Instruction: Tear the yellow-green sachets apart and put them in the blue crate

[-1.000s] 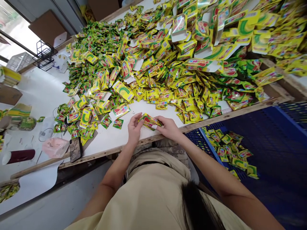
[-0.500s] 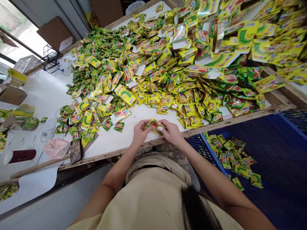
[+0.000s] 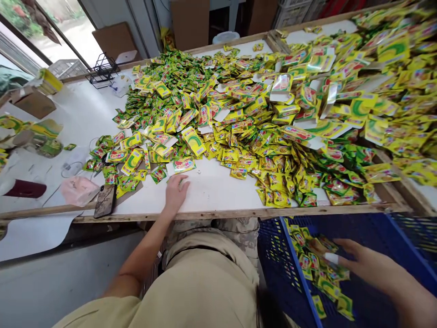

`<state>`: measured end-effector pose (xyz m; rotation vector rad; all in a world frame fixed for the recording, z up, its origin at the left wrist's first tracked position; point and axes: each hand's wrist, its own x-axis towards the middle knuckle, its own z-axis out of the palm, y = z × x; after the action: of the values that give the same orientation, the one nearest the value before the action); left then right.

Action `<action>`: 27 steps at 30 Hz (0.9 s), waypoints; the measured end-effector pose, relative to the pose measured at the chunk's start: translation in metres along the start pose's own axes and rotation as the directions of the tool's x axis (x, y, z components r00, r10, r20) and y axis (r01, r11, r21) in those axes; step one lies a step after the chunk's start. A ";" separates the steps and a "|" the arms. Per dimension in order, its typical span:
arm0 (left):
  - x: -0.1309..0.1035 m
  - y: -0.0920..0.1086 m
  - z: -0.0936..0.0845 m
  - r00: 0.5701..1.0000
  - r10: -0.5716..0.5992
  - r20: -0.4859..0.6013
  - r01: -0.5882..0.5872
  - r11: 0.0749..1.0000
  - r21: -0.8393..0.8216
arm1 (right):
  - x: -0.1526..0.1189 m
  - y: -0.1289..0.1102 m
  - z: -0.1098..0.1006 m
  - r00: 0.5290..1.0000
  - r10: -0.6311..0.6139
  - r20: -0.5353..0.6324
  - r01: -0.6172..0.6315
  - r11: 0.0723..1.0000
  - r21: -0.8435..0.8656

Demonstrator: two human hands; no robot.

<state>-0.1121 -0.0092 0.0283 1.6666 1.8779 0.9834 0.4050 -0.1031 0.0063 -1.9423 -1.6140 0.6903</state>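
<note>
On the white tabletop, my left hand (image 3: 176, 193) rests with its fingers apart, its fingertips at the near edge of a yellow flat carton (image 3: 182, 165). A small green sachet (image 3: 159, 173) lies just left of those fingers. Over the blue crate (image 3: 297, 278) my right hand (image 3: 363, 262) is stretched out, partly blurred, with finger and thumb apart and white tape (image 3: 331, 258) round a digit. Just beyond its fingertips is a blurred packet (image 3: 317, 246), apparently out of the hand. Yellow-green packets (image 3: 328, 288) lie inside the crate below.
A large heap of yellow and green sachets and cartons (image 3: 239, 114) covers much of the table. A phone (image 3: 105, 200), a pink plastic bag (image 3: 79, 190) and a maroon cup (image 3: 29, 188) lie at the left. A wooden rim (image 3: 218, 214) edges the table.
Both hands held a small packet together at the table edge. Now they are apart: the right has swung right over the crate and released the packet, the left has moved left to the carton.
</note>
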 end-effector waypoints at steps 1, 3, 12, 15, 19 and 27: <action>0.000 -0.007 -0.007 0.998 -0.007 -0.057 0.015 0.991 0.133 | 0.000 -0.002 0.002 0.999 0.031 0.042 -0.029 0.998 -0.048; -0.003 -0.017 -0.014 0.995 -0.036 -0.098 0.066 0.945 0.321 | 0.006 -0.030 0.014 0.989 0.026 0.145 -0.019 0.999 -0.050; -0.019 0.001 0.023 0.989 -0.007 0.146 -0.029 0.970 0.242 | 0.108 -0.206 0.143 0.903 -0.412 0.124 0.427 0.894 -0.139; -0.014 0.005 0.027 0.985 -0.166 0.047 0.139 0.923 0.359 | 0.126 -0.210 0.167 0.903 -0.426 0.050 0.416 0.839 -0.350; -0.006 0.002 0.025 0.970 -0.233 0.067 0.189 0.902 0.389 | 0.126 -0.201 0.174 0.921 -0.372 0.117 0.383 0.807 -0.448; -0.001 -0.004 0.016 0.947 -0.311 0.085 0.315 0.948 -0.039 | 0.117 -0.185 0.171 0.952 -0.299 0.058 0.303 0.910 -0.282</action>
<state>-0.1030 -0.0068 0.0151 1.3028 1.9686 0.8159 0.1755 0.0525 -0.0011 -1.8174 -2.0611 0.3588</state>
